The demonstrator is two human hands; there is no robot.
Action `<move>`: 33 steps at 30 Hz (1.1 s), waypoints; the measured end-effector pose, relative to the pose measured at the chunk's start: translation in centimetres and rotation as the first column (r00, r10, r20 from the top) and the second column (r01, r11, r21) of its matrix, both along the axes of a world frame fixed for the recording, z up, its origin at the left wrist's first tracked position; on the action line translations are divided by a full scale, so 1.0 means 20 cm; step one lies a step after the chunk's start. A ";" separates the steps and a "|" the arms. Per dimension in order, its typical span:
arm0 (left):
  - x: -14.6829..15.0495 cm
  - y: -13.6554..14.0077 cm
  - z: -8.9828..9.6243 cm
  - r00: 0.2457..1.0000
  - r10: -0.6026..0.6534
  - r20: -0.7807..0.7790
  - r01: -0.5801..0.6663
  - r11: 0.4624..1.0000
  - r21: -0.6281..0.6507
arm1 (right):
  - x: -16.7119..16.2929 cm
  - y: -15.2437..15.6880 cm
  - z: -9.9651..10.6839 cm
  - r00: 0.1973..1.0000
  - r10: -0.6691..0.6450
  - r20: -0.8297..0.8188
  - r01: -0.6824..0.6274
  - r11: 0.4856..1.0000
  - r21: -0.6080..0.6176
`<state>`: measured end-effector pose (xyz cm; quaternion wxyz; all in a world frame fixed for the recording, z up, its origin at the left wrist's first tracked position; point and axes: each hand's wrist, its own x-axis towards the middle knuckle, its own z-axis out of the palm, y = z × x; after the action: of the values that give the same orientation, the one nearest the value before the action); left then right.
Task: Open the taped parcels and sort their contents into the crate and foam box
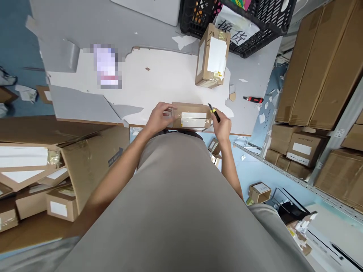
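A small brown cardboard box (pixel 193 108) with white labels and clear tape lies at the table's near edge, right in front of my body. My left hand (pixel 159 119) is at its left end, fingers curved around that end and gripping it. In my right hand (pixel 223 126), at the box's right end, is a box cutter (pixel 216 115) with a black and yellow handle. Its blade points up and to the left, near the box's far right corner. Whether the blade touches the cardboard I cannot tell.
Farther back stands a taller taped box (pixel 202 64) beside a black plastic crate (pixel 246 37). A red and black cutter (pixel 253 99) lies at the right of the worn table (pixel 159 75). A large open carton (pixel 93 162) holds boxes at left; shelves (pixel 329 139) with cartons stand right.
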<state>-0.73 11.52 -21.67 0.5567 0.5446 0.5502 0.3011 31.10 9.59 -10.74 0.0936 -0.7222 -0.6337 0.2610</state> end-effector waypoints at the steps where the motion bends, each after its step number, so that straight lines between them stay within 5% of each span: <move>1: 0.00 0.00 0.01 0.999 -0.032 -0.020 0.032 0.999 0.001 | -0.05 0.01 0.04 0.999 0.051 0.015 -0.050 0.998 -0.039; 4: 0.01 0.00 0.00 0.994 -0.085 -0.071 0.082 0.996 -0.040 | -0.23 0.06 0.14 0.959 0.272 0.075 -0.249 0.942 -0.226; 7: 0.03 0.00 -0.04 0.995 -0.078 -0.059 0.074 0.996 -0.059 | -0.37 0.10 0.18 0.863 0.485 0.140 -0.398 0.824 -0.403; 12: 0.04 0.00 -0.08 0.998 -0.056 0.011 0.057 0.995 -0.087 | -0.47 0.15 0.16 0.699 0.684 0.208 -0.512 0.682 -0.522; 21: 0.05 0.01 -0.11 0.999 -0.048 0.020 0.050 0.995 -0.085 | -0.51 0.17 0.10 0.573 0.773 0.272 -0.586 0.619 -0.524; 33: 0.05 0.02 -0.13 1.000 -0.030 -0.003 0.030 0.996 -0.082 | -0.60 0.23 0.13 0.521 0.809 0.272 -0.619 0.577 -0.532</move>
<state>0.26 12.00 -24.33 0.5820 0.5301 0.5550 0.2687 19.15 14.12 -8.13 -0.3257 -0.4326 -0.8170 0.1985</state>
